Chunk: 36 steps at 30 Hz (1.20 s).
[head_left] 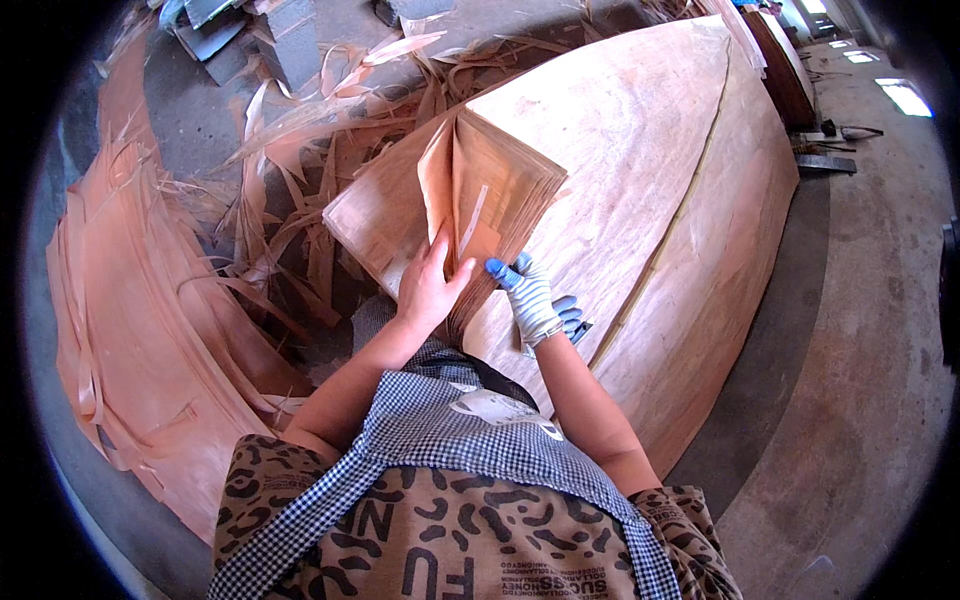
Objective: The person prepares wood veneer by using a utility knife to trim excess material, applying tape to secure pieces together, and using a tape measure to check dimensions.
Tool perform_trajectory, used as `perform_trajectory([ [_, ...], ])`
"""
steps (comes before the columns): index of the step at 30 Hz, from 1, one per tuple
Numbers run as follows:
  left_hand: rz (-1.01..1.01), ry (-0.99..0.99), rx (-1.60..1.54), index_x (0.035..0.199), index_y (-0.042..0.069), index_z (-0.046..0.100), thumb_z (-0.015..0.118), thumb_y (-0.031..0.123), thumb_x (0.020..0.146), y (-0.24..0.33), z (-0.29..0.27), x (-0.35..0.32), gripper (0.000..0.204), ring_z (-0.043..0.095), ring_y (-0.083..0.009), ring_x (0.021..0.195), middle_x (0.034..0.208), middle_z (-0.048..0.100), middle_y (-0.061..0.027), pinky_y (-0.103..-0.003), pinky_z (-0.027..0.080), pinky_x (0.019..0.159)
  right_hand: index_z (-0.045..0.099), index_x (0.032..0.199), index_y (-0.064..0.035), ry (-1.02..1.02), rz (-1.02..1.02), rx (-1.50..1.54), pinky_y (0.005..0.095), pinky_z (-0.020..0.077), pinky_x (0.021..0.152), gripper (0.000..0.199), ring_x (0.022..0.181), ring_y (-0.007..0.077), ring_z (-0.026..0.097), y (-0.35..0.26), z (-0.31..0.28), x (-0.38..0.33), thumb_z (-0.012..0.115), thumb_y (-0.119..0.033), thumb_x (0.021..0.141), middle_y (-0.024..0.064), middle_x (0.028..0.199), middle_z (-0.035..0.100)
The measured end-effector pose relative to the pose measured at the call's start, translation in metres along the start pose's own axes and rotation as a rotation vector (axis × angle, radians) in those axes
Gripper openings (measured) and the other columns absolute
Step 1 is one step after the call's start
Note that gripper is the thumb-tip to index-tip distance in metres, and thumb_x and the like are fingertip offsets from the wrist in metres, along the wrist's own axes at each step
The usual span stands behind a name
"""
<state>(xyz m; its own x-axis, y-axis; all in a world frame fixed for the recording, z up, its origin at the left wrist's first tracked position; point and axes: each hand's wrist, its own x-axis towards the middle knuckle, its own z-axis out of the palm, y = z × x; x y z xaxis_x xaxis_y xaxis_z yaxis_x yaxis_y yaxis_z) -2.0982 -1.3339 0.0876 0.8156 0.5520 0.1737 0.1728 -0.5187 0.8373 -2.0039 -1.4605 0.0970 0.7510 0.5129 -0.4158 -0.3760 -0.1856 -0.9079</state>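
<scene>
A thick stack of thin wood veneer sheets [515,165] lies in front of me, its upper sheets parted like a book, with a raised flap [436,180] on the left. A pale narrow strip [473,218] and a small veneer patch [484,241] show on the exposed sheet. My bare left hand [428,288] rests at the fold's near end, fingers stretched against the flap and thumb apart near the patch. My right hand [532,300], in a blue-and-white striped glove, has its thumb at the stack's near right edge. Its other fingers curl round a dark-ended object, mostly hidden.
Beneath and beyond the stack spreads a large pile of pale veneer [640,130], with a long dark split [665,240] along it. More reddish sheets [150,340] are heaped at left. Torn strips [300,190] litter the floor near grey blocks [285,45]. Concrete floor [860,330] runs along the right.
</scene>
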Motion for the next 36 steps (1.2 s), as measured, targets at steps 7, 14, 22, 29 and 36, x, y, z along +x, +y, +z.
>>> perform_trajectory([
  [7, 0.097, 0.029, -0.071, 0.130, 0.010, 0.031, 0.048, 0.008, 0.082, -0.001, 0.000, -0.001, 0.052, 0.054, -0.0359, 0.091, 0.107, 0.052, -0.0221, -0.038, 0.047, 0.070, 0.059, 0.098, -0.0033, -0.035, -0.015, 0.005, 0.0213, 0.0418, 0.058, 0.032, 0.065, 0.0078, 0.050, -0.006, 0.000, -0.003, 0.070, -0.019, 0.071, -0.0003, 0.081, 0.060],
  [14, -0.073, -0.019, -0.125, 0.129, 0.012, 0.032, 0.058, 0.026, 0.078, 0.019, -0.007, 0.012, 0.059, 0.052, -0.0372, 0.097, 0.112, 0.049, -0.0242, -0.039, 0.045, 0.076, 0.057, 0.104, -0.0027, -0.080, -0.009, -0.006, 0.0230, 0.0437, 0.066, 0.034, 0.074, 0.0085, 0.051, -0.014, 0.004, -0.006, 0.067, -0.015, 0.074, 0.0010, 0.089, 0.060],
  [22, -0.102, -0.068, -0.026, 0.129, 0.007, 0.028, 0.060, 0.030, 0.076, 0.014, -0.007, 0.023, 0.066, 0.058, -0.0385, 0.071, 0.081, 0.058, -0.0242, -0.043, 0.047, 0.059, 0.055, 0.108, -0.0020, -0.123, -0.020, 0.046, 0.0243, 0.0438, 0.074, 0.037, 0.082, 0.0100, 0.052, -0.014, 0.009, -0.007, 0.066, -0.013, 0.075, 0.0017, 0.096, 0.059],
  [29, -0.129, -0.047, -0.076, 0.133, 0.008, 0.018, 0.048, 0.008, 0.079, 0.011, -0.008, 0.020, 0.062, 0.057, -0.0382, 0.063, 0.070, 0.057, -0.0229, -0.044, 0.044, 0.054, 0.057, 0.104, -0.0023, -0.065, 0.018, -0.001, 0.0219, 0.0439, 0.063, 0.035, 0.073, 0.0082, 0.052, -0.008, 0.002, -0.004, 0.068, -0.015, 0.073, 0.0011, 0.090, 0.060],
  [36, -0.038, -0.066, -0.116, 0.136, 0.013, 0.009, 0.045, 0.000, 0.079, 0.012, -0.013, 0.018, 0.069, 0.057, -0.0366, 0.063, 0.078, 0.057, -0.0228, -0.042, 0.044, 0.053, 0.058, 0.099, -0.0024, -0.002, -0.045, 0.003, 0.0209, 0.0413, 0.059, 0.027, 0.065, 0.0070, 0.048, -0.003, 0.003, -0.002, 0.065, -0.012, 0.075, -0.0001, 0.083, 0.059],
])
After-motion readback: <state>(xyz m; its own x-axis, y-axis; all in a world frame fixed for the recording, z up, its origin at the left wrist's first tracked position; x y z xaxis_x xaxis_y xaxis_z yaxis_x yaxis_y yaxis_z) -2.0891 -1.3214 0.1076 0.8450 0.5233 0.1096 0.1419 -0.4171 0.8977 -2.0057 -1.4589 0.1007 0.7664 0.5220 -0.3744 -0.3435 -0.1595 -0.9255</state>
